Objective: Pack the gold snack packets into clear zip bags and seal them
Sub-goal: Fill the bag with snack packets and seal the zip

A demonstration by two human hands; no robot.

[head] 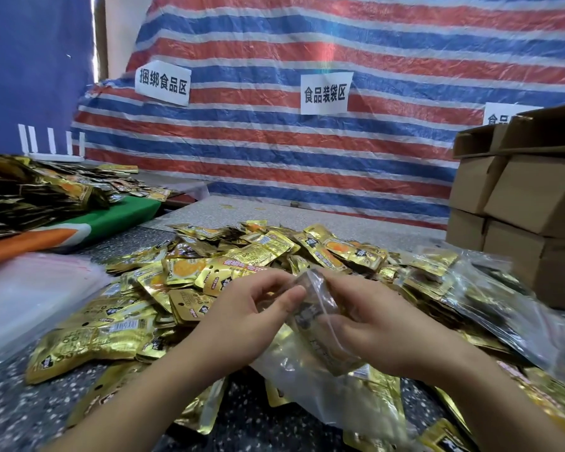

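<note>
While both hands meet over the middle of the speckled table (323, 213), the left hand (242, 318) pinches one edge of a clear zip bag (313, 308) with thumb and fingers curled, and the right hand (382, 324) grips the bag's other side, fingers wrapped round it. Inside the bag, between the two hands, a gold packet (320, 337) shows through the plastic. Beyond the fingertips spreads a heap of loose gold snack packets (242, 256), running under both wrists. Just right of the right hand lie filled zip bags (503, 305), with stacked cardboard boxes (516, 197) farther right. Left of the left hand sits a pile of flat empty bags (30, 291).
</note>
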